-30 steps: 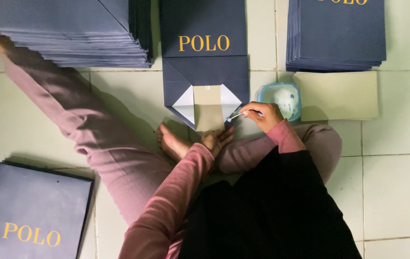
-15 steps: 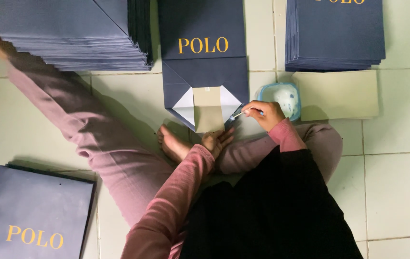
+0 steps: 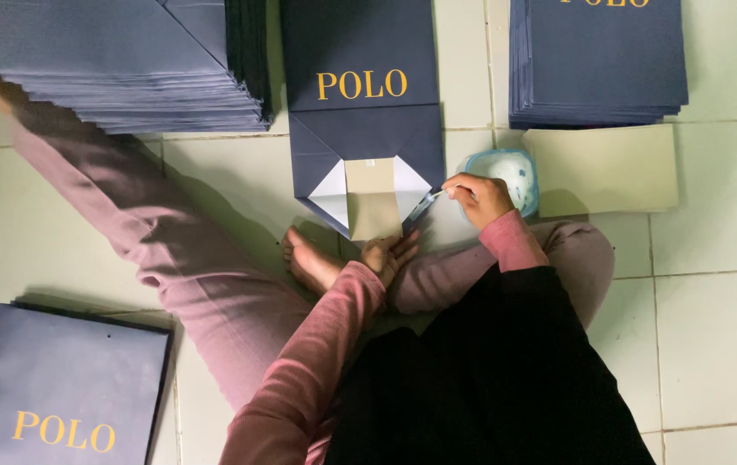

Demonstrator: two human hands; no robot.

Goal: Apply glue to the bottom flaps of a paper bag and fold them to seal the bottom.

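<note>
**Brush at the folded bag bottom**

Far left of both hands: a stack of navy sheets (image 3: 127,65), and lower down a finished navy bag (image 3: 71,387) lying flat on the tiled floor (image 3: 721,344). Left hand (image 3: 390,256) lies palm up, fingers loosely spread, fingertips touching the near edge of the tan card (image 3: 373,200). That card sits in the opened bottom of the flat navy bag (image 3: 360,112), white flaps either side. Right hand (image 3: 480,198) pinches a small brush (image 3: 427,205); its tip points left at the bag's right flap. Just beyond the right knuckles, a pale blue glue tub (image 3: 510,172). Further right, a tan card sheet (image 3: 605,168) and another navy stack (image 3: 597,60).
</note>
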